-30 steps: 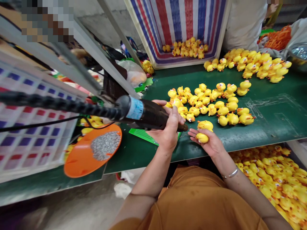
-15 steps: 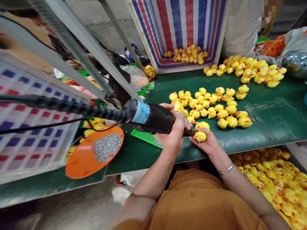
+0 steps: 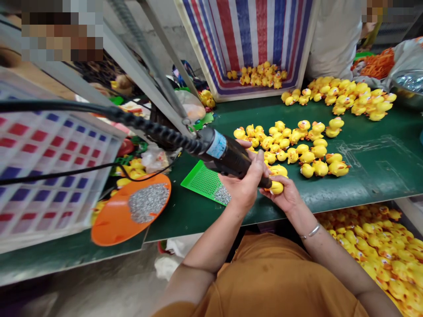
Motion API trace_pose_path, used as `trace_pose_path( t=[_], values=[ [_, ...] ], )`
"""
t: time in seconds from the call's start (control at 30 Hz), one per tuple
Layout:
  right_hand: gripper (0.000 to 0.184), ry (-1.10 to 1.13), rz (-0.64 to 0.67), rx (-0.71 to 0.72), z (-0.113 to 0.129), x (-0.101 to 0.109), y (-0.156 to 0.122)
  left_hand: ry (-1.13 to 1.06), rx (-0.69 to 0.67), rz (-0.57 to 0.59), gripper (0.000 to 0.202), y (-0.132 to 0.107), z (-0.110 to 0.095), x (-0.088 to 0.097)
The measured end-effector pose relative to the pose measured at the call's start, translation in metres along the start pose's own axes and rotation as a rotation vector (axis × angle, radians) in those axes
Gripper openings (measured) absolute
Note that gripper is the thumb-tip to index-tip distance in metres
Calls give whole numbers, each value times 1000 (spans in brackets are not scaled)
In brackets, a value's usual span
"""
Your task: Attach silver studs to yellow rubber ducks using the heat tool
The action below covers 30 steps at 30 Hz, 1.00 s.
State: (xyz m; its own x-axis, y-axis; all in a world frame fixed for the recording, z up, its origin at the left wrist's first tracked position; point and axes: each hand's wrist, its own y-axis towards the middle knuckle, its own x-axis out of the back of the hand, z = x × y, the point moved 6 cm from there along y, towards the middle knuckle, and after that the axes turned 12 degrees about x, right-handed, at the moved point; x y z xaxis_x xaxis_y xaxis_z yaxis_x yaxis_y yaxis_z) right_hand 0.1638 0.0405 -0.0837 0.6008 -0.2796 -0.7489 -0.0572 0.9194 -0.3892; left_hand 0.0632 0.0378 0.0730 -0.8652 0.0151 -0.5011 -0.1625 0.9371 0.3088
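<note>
My left hand (image 3: 243,184) is wrapped round a black powered screwdriver (image 3: 231,156) whose coiled cable runs off to the left. Its tip presses down onto a small yellow toy duck (image 3: 276,187) that my right hand (image 3: 287,197) holds at the near edge of the green table (image 3: 370,176). A second duck (image 3: 278,170) lies just behind it. Beside my left hand a green perforated tray (image 3: 203,180) holds a heap of small screws.
Several yellow ducks (image 3: 294,145) lie grouped mid-table, more (image 3: 346,97) at the back right and in a striped bag (image 3: 261,72). An orange dish (image 3: 132,209) of screws sits left. A bin of ducks (image 3: 386,246) stands below right. A person in white (image 3: 337,35) stands behind.
The screwdriver has tilted tip-down onto the duck and its cable end has risen. My right hand has brought the duck up under the tip. The green tray is more exposed.
</note>
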Motion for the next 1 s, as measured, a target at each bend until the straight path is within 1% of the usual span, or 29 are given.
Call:
trace_pose_path(
  t=[0.17, 0.27, 0.53, 0.7, 0.8, 0.87, 0.93, 1.0],
  values=[
    [20, 2, 7, -2, 0, -4, 0, 5, 33, -26, 28, 1, 6, 2],
    [19, -2, -11, -12, 0, -5, 0, 13, 70, -54, 32, 1, 10, 4],
    [17, -22, -68, 10, -2, -8, -5, -10, 102, -92, 35, 1, 15, 11],
    [18, -28, -85, -34, -10, -5, -8, -20, 152, -54, 38, -3, 20, 14],
    [19, -26, -54, -25, -13, -5, -5, -2, 157, -51, 39, -6, 23, 14],
    [20, -35, -39, 16, -13, -4, 1, 26, 131, -56, 38, -6, 20, 13],
    [19, -76, -71, 80, -10, 1, 8, 63, 77, -82, 36, -1, 10, 16],
    [19, -135, -136, 122, -7, 11, 13, 105, -10, -146, 33, 9, -4, 28]
  ],
)
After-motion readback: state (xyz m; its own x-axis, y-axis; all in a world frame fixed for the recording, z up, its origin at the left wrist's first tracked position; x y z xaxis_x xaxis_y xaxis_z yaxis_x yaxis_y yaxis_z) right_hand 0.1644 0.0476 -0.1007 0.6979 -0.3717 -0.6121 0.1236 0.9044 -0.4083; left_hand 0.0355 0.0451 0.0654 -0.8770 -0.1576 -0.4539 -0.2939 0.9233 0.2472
